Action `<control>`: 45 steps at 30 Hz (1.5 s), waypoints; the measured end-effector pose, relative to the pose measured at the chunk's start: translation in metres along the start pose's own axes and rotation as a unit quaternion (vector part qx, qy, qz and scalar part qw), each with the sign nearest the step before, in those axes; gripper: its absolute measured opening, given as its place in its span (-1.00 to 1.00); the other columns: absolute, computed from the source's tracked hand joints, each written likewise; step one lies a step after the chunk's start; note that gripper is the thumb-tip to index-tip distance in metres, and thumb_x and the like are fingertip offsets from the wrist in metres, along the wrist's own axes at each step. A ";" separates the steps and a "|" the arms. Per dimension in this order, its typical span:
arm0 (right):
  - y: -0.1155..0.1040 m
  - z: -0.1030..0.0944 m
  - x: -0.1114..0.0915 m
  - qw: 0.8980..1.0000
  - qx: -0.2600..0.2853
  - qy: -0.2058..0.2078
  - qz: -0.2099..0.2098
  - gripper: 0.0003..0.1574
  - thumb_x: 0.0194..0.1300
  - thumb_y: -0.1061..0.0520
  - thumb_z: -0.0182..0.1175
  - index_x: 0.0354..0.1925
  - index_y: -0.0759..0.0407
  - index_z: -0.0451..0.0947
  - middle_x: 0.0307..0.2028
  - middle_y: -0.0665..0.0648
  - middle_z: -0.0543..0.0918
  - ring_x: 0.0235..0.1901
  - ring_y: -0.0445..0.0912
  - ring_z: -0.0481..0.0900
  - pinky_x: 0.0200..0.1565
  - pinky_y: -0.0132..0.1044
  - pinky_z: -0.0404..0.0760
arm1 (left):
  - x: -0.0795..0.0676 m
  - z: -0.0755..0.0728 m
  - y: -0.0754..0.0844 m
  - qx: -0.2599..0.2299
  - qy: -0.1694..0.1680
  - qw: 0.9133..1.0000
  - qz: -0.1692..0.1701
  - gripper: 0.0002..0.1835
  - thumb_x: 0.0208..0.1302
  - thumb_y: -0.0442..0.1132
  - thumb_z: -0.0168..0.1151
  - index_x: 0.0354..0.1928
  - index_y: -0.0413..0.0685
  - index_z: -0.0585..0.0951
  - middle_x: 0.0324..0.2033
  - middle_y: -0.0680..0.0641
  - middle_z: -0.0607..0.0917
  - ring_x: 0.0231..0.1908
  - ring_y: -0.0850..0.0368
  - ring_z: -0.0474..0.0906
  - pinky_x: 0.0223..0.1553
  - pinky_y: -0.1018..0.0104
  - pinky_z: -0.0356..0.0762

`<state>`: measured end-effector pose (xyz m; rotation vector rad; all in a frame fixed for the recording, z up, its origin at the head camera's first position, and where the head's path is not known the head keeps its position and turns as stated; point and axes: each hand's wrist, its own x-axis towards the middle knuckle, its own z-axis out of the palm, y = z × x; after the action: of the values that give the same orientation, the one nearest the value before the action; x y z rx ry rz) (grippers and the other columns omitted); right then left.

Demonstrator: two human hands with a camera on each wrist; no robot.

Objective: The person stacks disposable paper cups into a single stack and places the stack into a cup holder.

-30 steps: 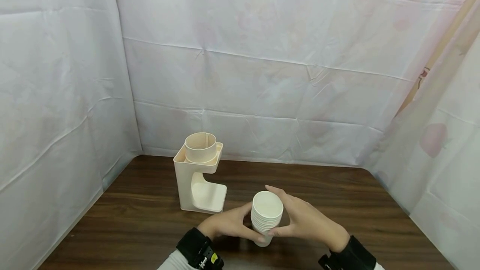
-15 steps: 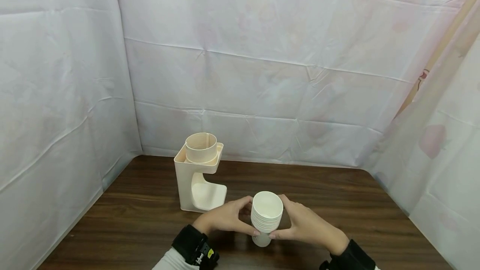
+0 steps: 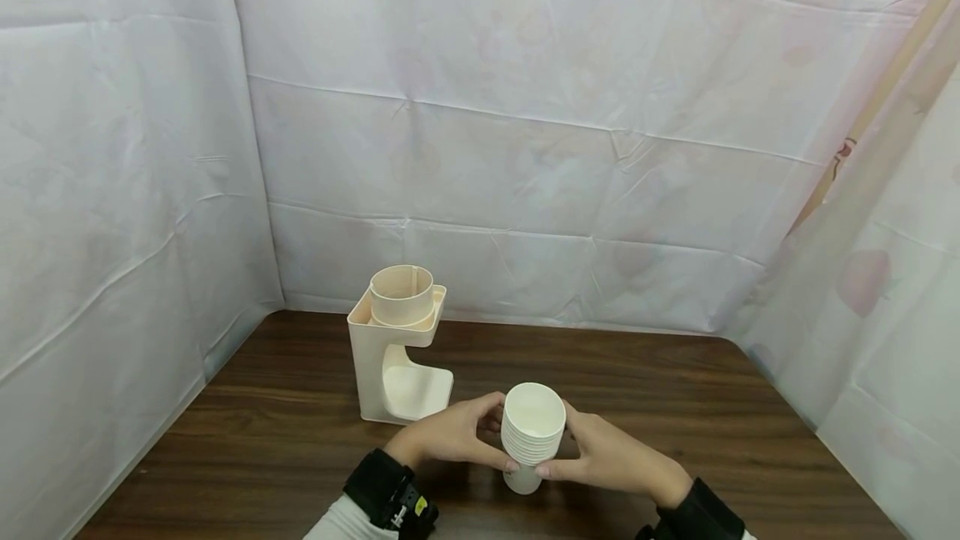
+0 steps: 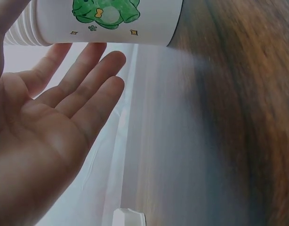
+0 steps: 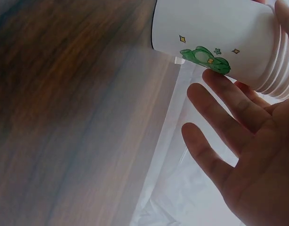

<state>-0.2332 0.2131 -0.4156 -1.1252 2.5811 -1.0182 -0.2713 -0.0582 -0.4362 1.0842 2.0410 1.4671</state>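
A nested stack of white paper cups (image 3: pixel 533 432) stands upright on the table, openings up, with several rims showing in tiers. The lowest cup carries a green cartoon animal print (image 4: pixel 107 12), visible in both wrist views. From the left side, my left hand (image 3: pixel 461 433) holds the stack between thumb and fingers. Opposite it, my right hand (image 3: pixel 603 452) grips the right side, its thumb at the front below the rims. In the right wrist view, the lower fingers (image 5: pixel 208 150) of that hand spread away from the cup. The stack's far side is hidden in the head view.
A cream C-shaped holder (image 3: pixel 371 365) with a round open cylinder (image 3: pixel 402 298) on top stands left of the cups, just behind my left hand. The dark wooden table (image 3: pixel 240 440) meets white curtains (image 3: pixel 510 165) at the back and sides.
Over the last second my left hand has shifted slightly, its fingers going further round the back of the cups. My right fingers have dropped lower behind the rim. The stack stays nearly in place.
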 end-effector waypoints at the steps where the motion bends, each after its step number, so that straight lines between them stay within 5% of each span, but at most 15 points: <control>1: 0.000 0.000 0.000 1.000 0.012 -0.003 0.000 0.10 0.34 -0.24 0.29 0.56 -0.03 -0.10 0.34 -0.01 0.43 0.26 -0.08 0.45 0.21 -0.03 0.46 | 0.000 0.000 0.000 -0.009 -0.001 1.000 0.002 -0.34 0.15 -0.24 0.51 0.27 -0.01 0.41 0.02 0.12 0.64 0.07 0.21 0.57 0.15 0.30 0.47; 6: 0.000 0.001 0.002 0.999 0.043 0.001 0.015 0.07 0.41 -0.17 0.24 0.56 0.11 -0.13 0.27 0.06 0.49 0.10 -0.13 0.56 0.05 -0.16 0.58 | 0.000 -0.002 0.000 -0.056 0.006 0.998 0.001 -0.36 0.16 -0.31 0.49 0.25 -0.06 0.41 0.00 0.03 0.64 0.03 0.12 0.61 0.08 0.25 0.54; 15: -0.003 -0.002 0.009 0.997 0.036 0.065 -0.012 -0.08 0.49 -0.03 0.18 0.54 0.14 -0.09 0.27 0.06 0.50 0.19 -0.01 0.51 0.10 0.04 0.55 | 0.002 -0.006 0.008 -0.094 0.056 0.994 0.028 -0.37 0.23 -0.25 0.45 0.31 -0.06 0.42 0.09 -0.04 0.63 0.12 0.07 0.58 0.14 0.23 0.50; 20: -0.005 -0.003 0.014 0.994 0.061 0.090 -0.026 -0.16 0.49 0.09 0.19 0.51 0.09 -0.02 0.15 0.04 0.56 0.01 -0.09 0.61 -0.02 -0.10 0.62 | 0.000 -0.008 0.013 -0.099 0.078 0.992 0.025 -0.37 0.26 -0.12 0.43 0.33 0.01 0.42 0.12 -0.03 0.61 0.15 0.06 0.54 0.10 0.18 0.52; 28: -0.011 -0.005 0.026 0.984 0.057 0.148 -0.076 -0.26 0.49 0.18 0.16 0.47 0.08 0.06 0.08 0.04 0.57 -0.03 -0.09 0.59 -0.06 -0.18 0.62 | -0.004 -0.014 0.035 -0.074 0.124 0.989 0.023 -0.38 0.30 -0.02 0.38 0.36 0.15 0.42 0.16 0.03 0.60 0.19 0.07 0.50 0.09 0.12 0.52; 36: -0.021 -0.006 0.041 0.974 0.081 0.178 -0.113 -0.26 0.58 0.13 0.01 0.54 -0.04 -0.05 0.24 0.12 0.46 0.11 0.01 0.54 0.02 -0.10 0.59 | -0.012 -0.017 0.061 -0.109 0.162 0.980 0.029 -0.37 0.31 -0.10 0.38 0.37 0.04 0.39 0.18 -0.09 0.57 0.19 -0.03 0.49 0.08 0.05 0.54; 45: -0.032 -0.013 0.060 0.970 0.092 0.181 -0.132 -0.25 0.60 0.07 -0.03 0.56 -0.10 -0.10 0.33 0.11 0.37 0.25 0.05 0.44 0.15 0.00 0.51 | -0.022 -0.024 0.082 -0.081 0.201 0.976 0.024 -0.36 0.32 -0.06 0.36 0.39 0.09 0.38 0.21 -0.05 0.55 0.21 -0.01 0.48 0.09 0.00 0.51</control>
<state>-0.2618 0.1630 -0.3775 -1.3688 2.5649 -1.6237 -0.2452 -0.0776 -0.3538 0.8277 2.1134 1.9699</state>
